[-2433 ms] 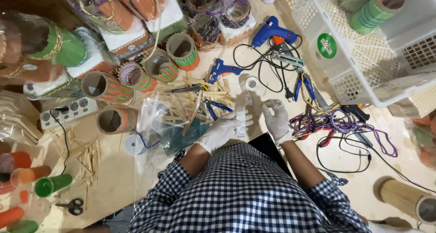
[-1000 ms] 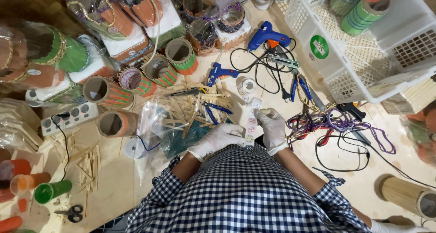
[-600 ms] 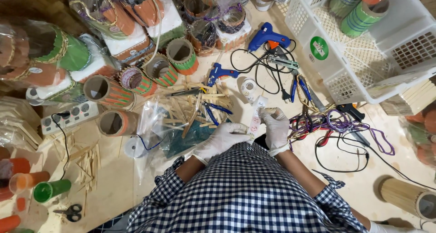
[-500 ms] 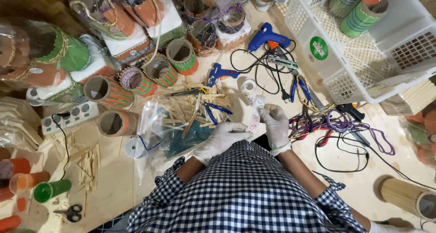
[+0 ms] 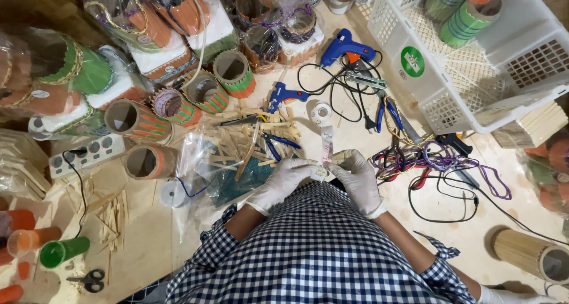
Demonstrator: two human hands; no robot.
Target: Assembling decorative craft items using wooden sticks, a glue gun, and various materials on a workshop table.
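Just below the frame's centre you hold a narrow pale strip upright, both gloved hands meeting at its lower end. Your left hand pinches that end from the left; your right hand closes on it from the right, fingertips touching the same spot. The strip's top reaches toward one small white tape roll lying just above it.

Left of the strip lies a loose heap of wooden sticks with one blue-handled pliers on it, and one clear plastic bag beside the heap. Above are two blue glue guns, the smaller to the left, with black cords looping between them. A second blue-handled pliers sits to the right, near a tangle of purple and red cords.

One white basket fills the upper right. Five orange-and-green tubes cluster at upper left centre, wrapped crafts behind them. One white power strip lies at the left edge, one black scissors at lower left, one stick-clad cylinder at lower right.

Everything rests on a pale tan floor.
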